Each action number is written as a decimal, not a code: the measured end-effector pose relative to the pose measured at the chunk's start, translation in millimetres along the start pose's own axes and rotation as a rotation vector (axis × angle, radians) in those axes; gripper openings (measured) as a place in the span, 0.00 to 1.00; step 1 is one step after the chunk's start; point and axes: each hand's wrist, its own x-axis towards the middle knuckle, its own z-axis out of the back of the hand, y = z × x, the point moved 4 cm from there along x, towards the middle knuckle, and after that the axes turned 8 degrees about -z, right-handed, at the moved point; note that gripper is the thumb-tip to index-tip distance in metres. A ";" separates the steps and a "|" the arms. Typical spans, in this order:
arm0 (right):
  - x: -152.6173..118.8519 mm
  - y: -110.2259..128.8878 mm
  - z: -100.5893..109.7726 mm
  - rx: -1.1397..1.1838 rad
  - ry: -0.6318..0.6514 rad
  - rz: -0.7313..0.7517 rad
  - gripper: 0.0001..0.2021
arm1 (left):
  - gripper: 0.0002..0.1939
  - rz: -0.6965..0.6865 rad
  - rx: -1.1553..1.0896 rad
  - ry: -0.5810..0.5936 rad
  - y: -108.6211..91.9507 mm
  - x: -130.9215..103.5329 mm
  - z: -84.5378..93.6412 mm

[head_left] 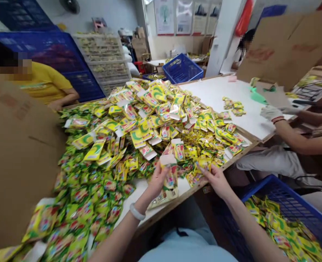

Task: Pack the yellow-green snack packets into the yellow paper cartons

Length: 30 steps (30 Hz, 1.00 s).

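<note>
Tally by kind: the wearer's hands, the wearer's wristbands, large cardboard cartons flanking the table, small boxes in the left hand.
Left hand and right hand: 2
Pale wristband: 1
Left carton and right carton: 2
Small box: 1
Total: 6

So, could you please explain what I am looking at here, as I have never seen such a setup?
There is no robot: one picture, from a camera on a person's head, looking forward and down at their bare hands. The left hand holds a small carton with its white flap open. The right hand has its fingers at small yellow packets; whether it grips one is unclear. The white table bears heaped yellow cartons and green packets. A blue crate of packets stands at the lower right. A person in yellow and a gloved hand belong to others nearby.
</note>
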 end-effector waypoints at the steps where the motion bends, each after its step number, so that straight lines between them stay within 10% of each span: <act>1: 1.8 11.7 -7.4 -0.017 0.001 0.038 0.22 | 0.37 0.101 -0.105 0.038 0.9 -10.5 -9.6; 7: 4.0 59.0 -55.4 -0.350 0.187 0.302 0.13 | 0.36 0.162 -0.103 0.154 -14.5 -41.6 -35.4; 16: -1.7 63.9 -64.5 -1.090 0.469 0.317 0.08 | 0.41 -0.002 0.282 0.291 -13.9 -46.5 -40.2; 25: -4.9 64.8 -62.2 -0.833 0.470 0.277 0.11 | 0.42 0.002 0.234 0.275 -21.7 -45.2 -37.6; 30: -27.0 40.6 -57.6 -0.711 0.821 -0.072 0.18 | 0.50 0.080 0.176 0.366 -10.2 -58.6 -40.7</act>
